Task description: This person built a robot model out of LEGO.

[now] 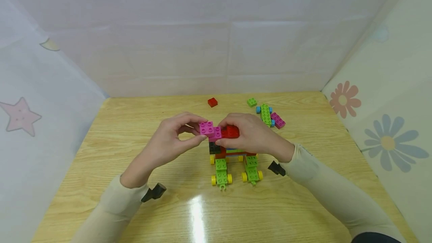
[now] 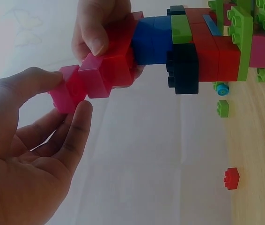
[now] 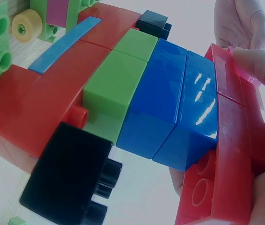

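A tall model of toy building bricks stands on wheeled green bricks. Near its top my left hand pinches a pink brick between thumb and fingertips. This brick sits at the outer end of a second pink brick, which joins the red bricks. My right hand grips those red bricks at the top from the other side. Below them come blue bricks, a light green layer and wider red bricks, with a black brick sticking out at the side.
Behind the model on the wooden table lie a loose red brick and a small green brick. A green brick base with blue wheels lies beside a pink brick at the back right. Cloth walls surround the table.
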{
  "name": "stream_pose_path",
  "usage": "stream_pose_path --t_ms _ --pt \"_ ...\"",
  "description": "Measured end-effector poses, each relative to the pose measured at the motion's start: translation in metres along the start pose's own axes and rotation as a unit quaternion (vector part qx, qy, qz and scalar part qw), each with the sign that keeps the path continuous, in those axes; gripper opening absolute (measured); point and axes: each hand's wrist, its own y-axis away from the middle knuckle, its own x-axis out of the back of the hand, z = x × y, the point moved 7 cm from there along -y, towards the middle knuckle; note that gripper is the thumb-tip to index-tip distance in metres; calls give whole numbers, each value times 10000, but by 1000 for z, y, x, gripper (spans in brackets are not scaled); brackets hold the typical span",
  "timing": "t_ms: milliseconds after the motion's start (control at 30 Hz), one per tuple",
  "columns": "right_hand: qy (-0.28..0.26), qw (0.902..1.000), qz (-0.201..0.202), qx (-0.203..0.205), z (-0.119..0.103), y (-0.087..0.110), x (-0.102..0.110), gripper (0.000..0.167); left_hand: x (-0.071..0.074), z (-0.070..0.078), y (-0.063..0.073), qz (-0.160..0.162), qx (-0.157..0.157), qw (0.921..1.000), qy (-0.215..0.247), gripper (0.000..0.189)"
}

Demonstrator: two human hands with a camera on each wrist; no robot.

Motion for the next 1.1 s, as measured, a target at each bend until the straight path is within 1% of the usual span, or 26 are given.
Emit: stream_pose_path --t_ms 467,733,900,1100 --pt "16 10000 -1 7 2 0 -1 39 -2 8 -2 -18 -429 9987 -280 34" --pt "-8 10000 -14 35 0 1 0 39 -2 10 -3 5 -607 9969 -505 33" --pt "-9 10000 -21 42 0 1 -1 39 -1 10 -2 23 -627 9963 -594 33" --pt "1 9999 -12 153 1 0 -1 38 -1 10 -3 2 -601 9959 -669 34"
